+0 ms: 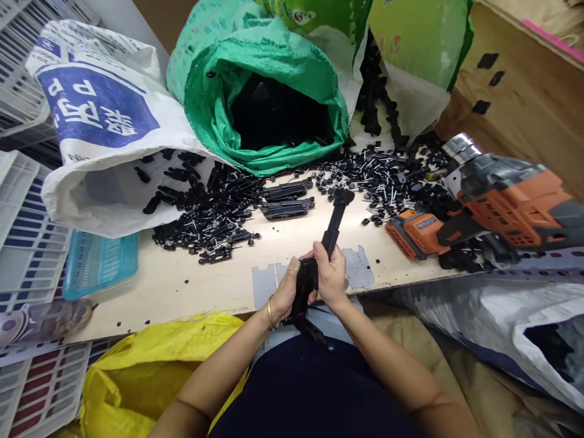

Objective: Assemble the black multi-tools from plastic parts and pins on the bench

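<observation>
Close to my body, at the front edge of the wooden work table (pixel 182 286), both hands grip one black plastic jointed assembly (pixel 305 283). My left hand (pixel 286 291), with a gold bangle at its wrist, is closed around its thicker lower body. My right hand (pixel 332 275) is closed around the same piece, thumb along the base of a long arm (pixel 335 222) that points up and away. Another slim leg (pixel 314 331) juts toward my lap. The palms hide the joint. Beyond the hands, folded black pieces (pixel 287 208) lie side by side.
Heaps of small black parts lie left (pixel 214 219) and right (pixel 387 179), the right one with metal pins. An orange cordless drill (pixel 506 210) rests at right. A white sack (pixel 109 109), green sack (pixel 274 164) and blue basket (pixel 100 264) surround the work area. A yellow bag (pixel 150 365) hangs below.
</observation>
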Action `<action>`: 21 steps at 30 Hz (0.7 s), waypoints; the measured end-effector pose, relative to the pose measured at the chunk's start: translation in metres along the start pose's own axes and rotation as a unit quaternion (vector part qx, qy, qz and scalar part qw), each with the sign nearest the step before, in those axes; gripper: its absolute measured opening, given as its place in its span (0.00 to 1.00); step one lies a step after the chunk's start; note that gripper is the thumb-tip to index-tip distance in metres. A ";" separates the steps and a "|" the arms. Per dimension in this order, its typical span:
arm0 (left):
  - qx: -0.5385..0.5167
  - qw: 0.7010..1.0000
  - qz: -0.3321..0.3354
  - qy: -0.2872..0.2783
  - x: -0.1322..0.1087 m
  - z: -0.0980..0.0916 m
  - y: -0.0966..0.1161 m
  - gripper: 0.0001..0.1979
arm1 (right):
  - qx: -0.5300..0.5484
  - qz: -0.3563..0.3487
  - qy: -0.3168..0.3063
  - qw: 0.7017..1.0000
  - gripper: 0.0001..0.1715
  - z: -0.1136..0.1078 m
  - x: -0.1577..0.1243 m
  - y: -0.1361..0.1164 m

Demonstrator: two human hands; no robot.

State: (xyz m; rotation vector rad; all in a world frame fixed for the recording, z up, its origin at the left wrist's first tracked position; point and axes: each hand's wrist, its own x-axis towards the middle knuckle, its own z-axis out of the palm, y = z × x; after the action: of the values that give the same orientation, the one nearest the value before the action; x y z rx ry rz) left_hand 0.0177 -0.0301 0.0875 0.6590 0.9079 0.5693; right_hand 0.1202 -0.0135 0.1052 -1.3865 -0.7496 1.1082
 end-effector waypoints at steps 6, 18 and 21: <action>0.009 1.000 0.012 0.003 -0.001 -0.008 -0.004 0.37 | -0.057 0.047 -0.125 0.989 0.27 0.002 0.011 0.000; 0.001 0.998 0.056 -0.004 0.004 -0.018 0.002 0.39 | -0.010 0.067 -0.121 0.990 0.26 0.013 0.015 -0.005; 0.043 0.994 0.104 0.006 0.003 -0.021 0.002 0.38 | 0.017 0.026 -0.022 0.999 0.24 0.016 0.012 -0.004</action>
State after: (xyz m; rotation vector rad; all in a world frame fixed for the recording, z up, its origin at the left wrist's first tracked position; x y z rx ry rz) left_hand 0.0011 -0.0206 0.0776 0.8353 0.8837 0.7222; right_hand 0.1105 0.0039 0.1089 -1.3634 -0.7256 1.1898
